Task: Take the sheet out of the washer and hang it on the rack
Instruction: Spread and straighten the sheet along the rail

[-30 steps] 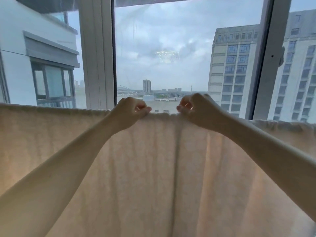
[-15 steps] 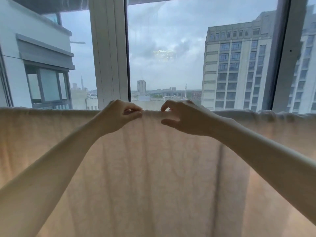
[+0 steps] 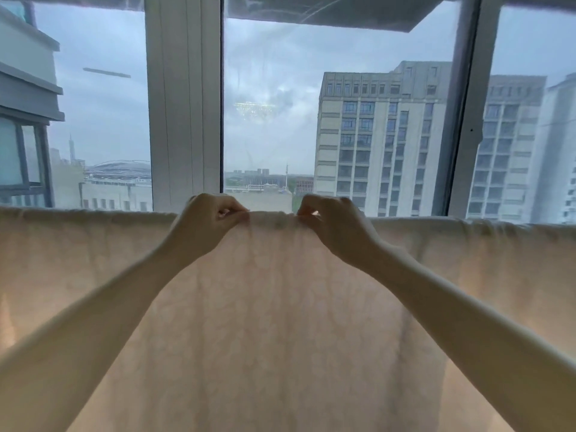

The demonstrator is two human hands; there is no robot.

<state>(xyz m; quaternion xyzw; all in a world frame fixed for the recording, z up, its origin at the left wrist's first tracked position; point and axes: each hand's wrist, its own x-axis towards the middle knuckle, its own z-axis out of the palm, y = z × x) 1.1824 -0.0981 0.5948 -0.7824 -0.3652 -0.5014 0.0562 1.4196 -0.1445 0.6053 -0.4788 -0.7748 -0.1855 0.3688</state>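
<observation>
Left hand [image 3: 207, 221] and right hand [image 3: 332, 224] both pinch the top fold of the pale cream cotton sheet [image 3: 280, 322], draped over what's probably a hidden rack bar, likely to spread it flat.

2 slender bare forearms [image 3: 109, 310] end in a left hand [image 3: 205, 227] and right hand [image 3: 338, 233].

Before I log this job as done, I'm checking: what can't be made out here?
Head view:
- the rack, hidden under the sheet draped over it;
- the sheet's ends and hem, cut off by the frame edges;
- what the left hand and right hand pinch besides cloth, covered by the fold.
</observation>
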